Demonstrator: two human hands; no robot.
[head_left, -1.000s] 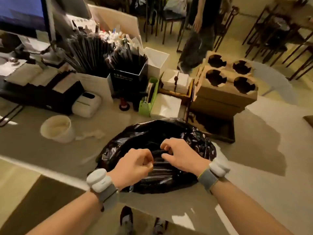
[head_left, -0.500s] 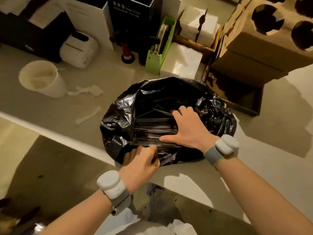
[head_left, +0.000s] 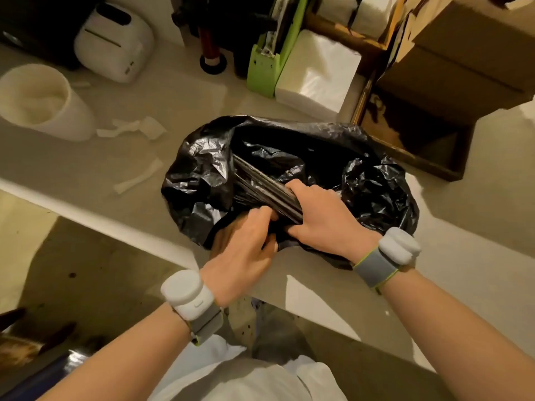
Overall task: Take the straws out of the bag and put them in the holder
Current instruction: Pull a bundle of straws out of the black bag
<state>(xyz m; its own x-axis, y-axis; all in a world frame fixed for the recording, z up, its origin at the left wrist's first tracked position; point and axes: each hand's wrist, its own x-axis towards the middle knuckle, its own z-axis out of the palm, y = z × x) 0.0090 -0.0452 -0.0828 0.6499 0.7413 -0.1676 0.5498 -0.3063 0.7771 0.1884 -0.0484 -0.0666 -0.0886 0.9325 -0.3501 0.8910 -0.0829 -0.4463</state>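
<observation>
A crumpled black plastic bag [head_left: 373, 180] lies open on the pale counter, its mouth toward me. Inside it a bundle of dark wrapped straws [head_left: 260, 183] slants from upper left to lower right. My right hand [head_left: 321, 224] is closed around the bundle's near end, inside the bag's mouth. My left hand [head_left: 240, 250] grips the bag's near rim at the counter's edge and holds it down. The straw holder is out of frame.
A white cup [head_left: 40, 99] stands at the left, with torn paper scraps [head_left: 133, 130] beside it. At the back sit a white label printer [head_left: 115, 43], a green rack [head_left: 265, 59], a napkin stack [head_left: 315, 73] and a cardboard box [head_left: 451, 68]. The counter edge [head_left: 86, 218] runs diagonally below.
The camera tilted down and closer. My right hand went from lying flat on the straws to closing around the bundle and tilting it up. My left hand shifted along the bag's rim.
</observation>
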